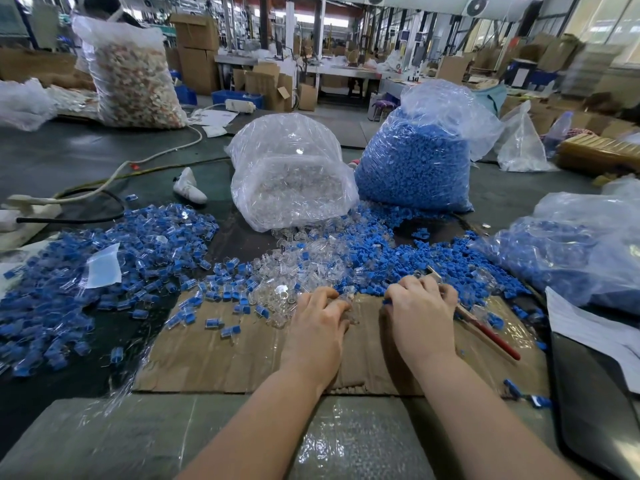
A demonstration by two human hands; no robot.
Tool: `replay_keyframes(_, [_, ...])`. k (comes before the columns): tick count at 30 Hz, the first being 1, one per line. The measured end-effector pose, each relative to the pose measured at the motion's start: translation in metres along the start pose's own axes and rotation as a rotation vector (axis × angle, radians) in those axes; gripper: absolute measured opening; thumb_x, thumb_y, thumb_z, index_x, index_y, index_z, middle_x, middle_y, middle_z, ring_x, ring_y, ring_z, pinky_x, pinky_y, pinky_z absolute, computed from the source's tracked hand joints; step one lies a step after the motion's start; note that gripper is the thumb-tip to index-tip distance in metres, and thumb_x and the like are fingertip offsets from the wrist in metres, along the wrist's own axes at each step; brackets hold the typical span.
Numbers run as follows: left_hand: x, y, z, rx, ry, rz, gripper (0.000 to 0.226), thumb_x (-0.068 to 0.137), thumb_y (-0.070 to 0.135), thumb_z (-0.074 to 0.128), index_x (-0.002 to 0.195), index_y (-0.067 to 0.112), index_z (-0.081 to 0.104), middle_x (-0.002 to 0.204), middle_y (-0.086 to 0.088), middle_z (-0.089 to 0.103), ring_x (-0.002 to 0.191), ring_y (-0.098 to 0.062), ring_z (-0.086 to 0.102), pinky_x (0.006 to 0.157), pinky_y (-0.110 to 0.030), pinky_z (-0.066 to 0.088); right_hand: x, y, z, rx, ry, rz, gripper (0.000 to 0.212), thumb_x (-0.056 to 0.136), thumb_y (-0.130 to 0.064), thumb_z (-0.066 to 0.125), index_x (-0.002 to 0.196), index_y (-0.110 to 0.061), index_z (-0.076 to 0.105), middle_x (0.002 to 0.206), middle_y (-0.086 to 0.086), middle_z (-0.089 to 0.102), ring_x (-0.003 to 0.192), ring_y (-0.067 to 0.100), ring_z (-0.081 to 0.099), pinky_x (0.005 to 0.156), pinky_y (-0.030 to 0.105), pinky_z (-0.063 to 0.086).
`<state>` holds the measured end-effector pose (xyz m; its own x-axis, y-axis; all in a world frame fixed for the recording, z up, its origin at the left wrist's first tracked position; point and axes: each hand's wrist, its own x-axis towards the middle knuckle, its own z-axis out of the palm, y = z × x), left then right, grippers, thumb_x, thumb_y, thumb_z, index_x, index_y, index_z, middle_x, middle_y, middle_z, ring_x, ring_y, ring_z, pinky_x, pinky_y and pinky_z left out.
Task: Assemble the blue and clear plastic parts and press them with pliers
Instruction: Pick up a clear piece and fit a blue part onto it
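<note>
Head view: left hand [320,318] at lower centre, fingers curled, pinching a clear part [349,299]; right hand [420,311] beside it, fingers curled on a blue part [387,301] (barely showing). Red-handled pliers [485,329] lie at right on cardboard [242,355]. Bag of blue parts [415,164] stands upper centre, factory floor behind.

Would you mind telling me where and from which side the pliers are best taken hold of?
Probably by the red handles, coming from above on the right. The pliers lie flat on the cardboard, handles trailing toward the near right and free of parts, while the metal head sits under the right hand.
</note>
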<state>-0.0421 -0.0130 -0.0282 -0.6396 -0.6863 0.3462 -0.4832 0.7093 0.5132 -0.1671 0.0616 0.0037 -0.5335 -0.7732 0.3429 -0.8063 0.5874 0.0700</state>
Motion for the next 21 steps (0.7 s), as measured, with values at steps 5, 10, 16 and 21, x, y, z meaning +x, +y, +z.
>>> replay_keyframes(5, [0.001, 0.0, -0.001, 0.009, -0.01, -0.009, 0.035, 0.094, 0.032, 0.049, 0.128, 0.024, 0.054, 0.128, 0.01, 0.04, 0.118, -0.009, 0.029, 0.108, -0.028, 0.028, -0.007, -0.016, 0.007, 0.2, 0.027, 0.042, 0.014, 0.095, -0.022, 0.046, 0.095, -0.027, 0.059, 0.095, -0.01, 0.062, 0.098, 0.016, 0.049, 0.089, 0.034, 0.024])
replay_keyframes(10, [0.01, -0.001, -0.002, -0.01, 0.026, -0.019, 0.025, 0.092, 0.03, 0.054, 0.112, 0.021, 0.066, 0.117, 0.008, 0.048, 0.11, -0.01, 0.036, 0.101, -0.023, 0.031, -0.008, -0.022, 0.017, 0.395, 0.042, 0.112, 0.012, 0.093, -0.03, 0.052, 0.099, -0.025, 0.062, 0.099, -0.007, 0.063, 0.1, 0.017, 0.048, 0.082, 0.032, 0.026])
replay_keyframes(16, [0.019, 0.0, -0.002, -0.055, 0.084, -0.076, 0.019, 0.09, 0.03, 0.058, 0.102, 0.02, 0.07, 0.103, 0.008, 0.054, 0.1, -0.008, 0.042, 0.088, -0.022, 0.037, -0.001, -0.029, 0.02, 0.541, 0.059, 0.147, 0.01, 0.091, -0.029, 0.056, 0.096, -0.023, 0.063, 0.096, -0.006, 0.064, 0.096, 0.016, 0.049, 0.086, 0.034, 0.029])
replay_keyframes(21, [0.024, 0.0, -0.002, -0.107, 0.137, -0.136, 0.015, 0.088, 0.03, 0.061, 0.095, 0.02, 0.07, 0.091, 0.013, 0.051, 0.091, -0.005, 0.042, 0.08, -0.019, 0.034, 0.004, -0.029, 0.02, 0.604, 0.028, 0.147, 0.011, 0.091, -0.027, 0.057, 0.098, -0.02, 0.064, 0.098, -0.003, 0.065, 0.097, 0.018, 0.05, 0.088, 0.036, 0.038])
